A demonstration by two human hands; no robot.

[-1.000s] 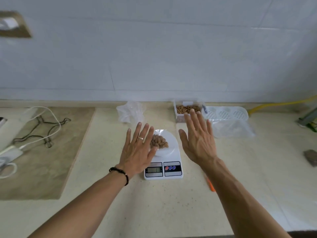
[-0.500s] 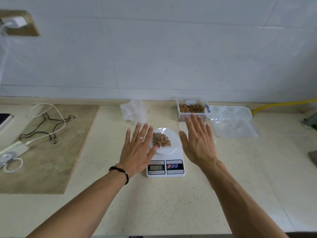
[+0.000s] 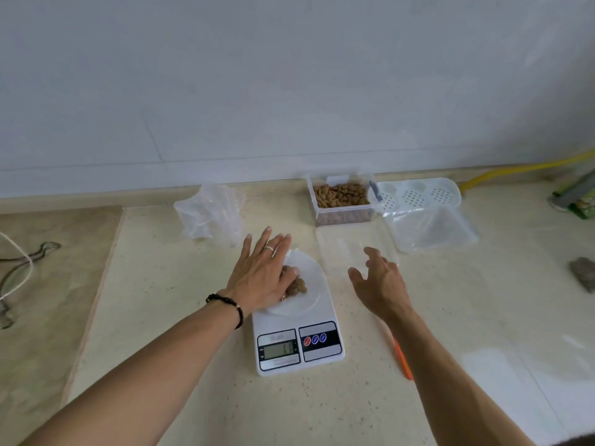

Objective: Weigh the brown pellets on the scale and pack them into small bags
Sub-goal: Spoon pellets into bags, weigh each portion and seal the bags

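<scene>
My left hand lies flat-fingered over the dish to gather its pellets; my right hand, loosely spread and empty, hovers toward a flat bag just beyond it

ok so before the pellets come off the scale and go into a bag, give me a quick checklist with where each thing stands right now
1. Pellets sit in the white dish on the scale: ok.
2. Scale display lit with a readable weight: lit, digits too blurred, cannot tell.
3. Nothing else loading the scale: not ok, the left hand lies over the dish's left edge, fingers straight.
4. A bag within reach: ok, a clear flat bag lies on the counter under the right hand.
5. Right hand free to take it: ok, fingers spread, holding nothing.
6. Supply box of pellets open at the back: ok.
</scene>
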